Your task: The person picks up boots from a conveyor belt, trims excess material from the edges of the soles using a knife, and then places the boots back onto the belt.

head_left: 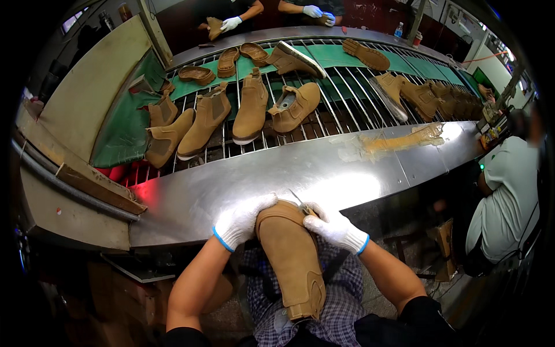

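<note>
A tan suede ankle boot (292, 254) rests on my lap, toe toward the steel ledge. My left hand (241, 220), in a white glove, presses on the left side of its toe. My right hand (332, 226), also gloved, grips the right side of the toe and pinches a thin metal tool (299, 200) whose tip points up and left over the boot.
A shiny steel ledge (277, 179) runs in front of me. Beyond it a roller conveyor (324, 110) carries several tan boots (250, 110) and soles. A seated person (506, 196) is at the right; other people's gloved hands (231, 23) work at the far side.
</note>
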Motion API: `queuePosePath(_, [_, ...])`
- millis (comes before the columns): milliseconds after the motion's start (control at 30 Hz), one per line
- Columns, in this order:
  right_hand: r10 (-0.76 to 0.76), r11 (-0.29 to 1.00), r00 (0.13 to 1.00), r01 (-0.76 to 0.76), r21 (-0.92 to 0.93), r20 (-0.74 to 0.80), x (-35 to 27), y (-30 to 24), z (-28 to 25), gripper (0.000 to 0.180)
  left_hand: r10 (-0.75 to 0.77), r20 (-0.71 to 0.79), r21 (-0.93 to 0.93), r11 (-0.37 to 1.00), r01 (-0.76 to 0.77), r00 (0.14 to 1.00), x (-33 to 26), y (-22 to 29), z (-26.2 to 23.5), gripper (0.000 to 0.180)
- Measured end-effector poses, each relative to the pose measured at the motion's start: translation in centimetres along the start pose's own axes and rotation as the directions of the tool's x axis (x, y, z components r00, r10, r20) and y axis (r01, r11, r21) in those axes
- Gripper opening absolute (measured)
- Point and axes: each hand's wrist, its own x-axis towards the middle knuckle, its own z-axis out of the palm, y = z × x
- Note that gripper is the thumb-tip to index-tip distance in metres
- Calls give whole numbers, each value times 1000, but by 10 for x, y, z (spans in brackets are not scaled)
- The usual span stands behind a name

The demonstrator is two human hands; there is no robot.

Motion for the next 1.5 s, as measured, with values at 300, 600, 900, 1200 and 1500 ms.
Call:
queuePosePath(300, [-60,981,994,42,-190,-91,-9,-6,-2,57,110,32,18,994,-110,993,10,-5,12,35])
queuePosePath(600, [48,995,998,-44,-95,38,8,-38,-16,61,217,169,156,957,-243,962,4,12,38,33])
queuePosePath(900, [29,866,996,17,-500,83,38,-77,-34,71,291,80,210,930,-301,953,24,-1,52,40])
queuePosePath(1200, [101,520,948,-309,-796,-302,57,-14,-88,67,304,173,122,937,-327,937,-26,12,46,57])
queuePosePath(1500, [-303,917,949,316,-244,90,21,-61,-30,45,475,299,407,721,-561,828,-31,10,55,59])
